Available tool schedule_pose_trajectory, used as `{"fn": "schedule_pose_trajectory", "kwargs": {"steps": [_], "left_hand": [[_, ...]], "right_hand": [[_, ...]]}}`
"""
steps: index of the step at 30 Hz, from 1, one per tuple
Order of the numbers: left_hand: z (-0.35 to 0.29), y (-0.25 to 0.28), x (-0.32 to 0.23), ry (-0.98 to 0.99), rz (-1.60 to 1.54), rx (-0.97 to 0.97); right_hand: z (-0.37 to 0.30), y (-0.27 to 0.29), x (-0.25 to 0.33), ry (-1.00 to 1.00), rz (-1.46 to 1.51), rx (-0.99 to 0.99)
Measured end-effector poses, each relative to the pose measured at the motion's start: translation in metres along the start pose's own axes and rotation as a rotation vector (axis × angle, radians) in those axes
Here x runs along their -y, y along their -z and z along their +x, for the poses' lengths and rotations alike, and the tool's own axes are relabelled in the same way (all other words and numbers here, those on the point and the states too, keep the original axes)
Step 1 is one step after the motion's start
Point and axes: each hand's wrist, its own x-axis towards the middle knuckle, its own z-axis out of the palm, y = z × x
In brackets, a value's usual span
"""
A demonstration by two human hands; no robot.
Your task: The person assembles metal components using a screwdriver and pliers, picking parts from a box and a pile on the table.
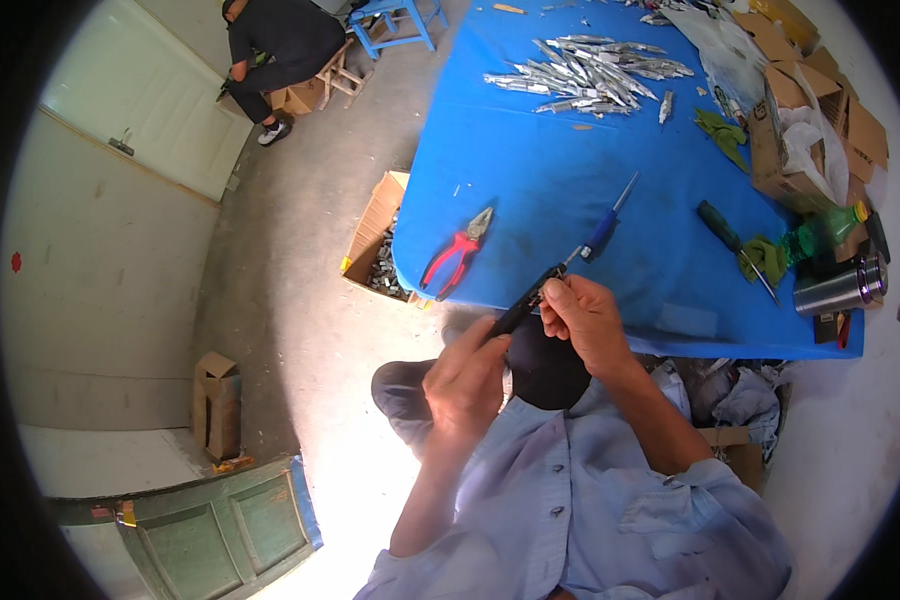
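Note:
My left hand is closed round the lower end of a slim black rod-like part, held slanting over the table's near edge. My right hand pinches at its upper end; what lies between those fingertips is too small to make out. A thin metal tip sticks out of the part's far end. Just beyond it, a blue-handled screwdriver lies on the blue-covered table. Red-handled pliers rest to the left, jaws pointing away from me.
Far back lies a pile of slim silvery pieces. On the right are a dark-handled screwdriver, a green bottle, a steel flask and a cardboard box. A carton of small metal parts stands left. Another person sits far left.

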Motion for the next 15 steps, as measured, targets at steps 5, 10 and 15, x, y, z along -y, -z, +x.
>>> {"fn": "schedule_pose_trajectory", "kwargs": {"steps": [5,10,15], "left_hand": [[-0.007,-0.008,0.001,-0.007,0.012,0.002],[-0.006,-0.001,0.0,-0.165,0.187,0.119],[-0.004,0.002,-0.006,-0.173,0.202,0.141]], "right_hand": [[-0.001,0.015,-0.009,-0.01,0.013,0.046],[-0.004,0.02,-0.009,-0.074,-0.001,0.061],[-0.003,0.028,-0.017,-0.119,-0.017,0.06]]}}
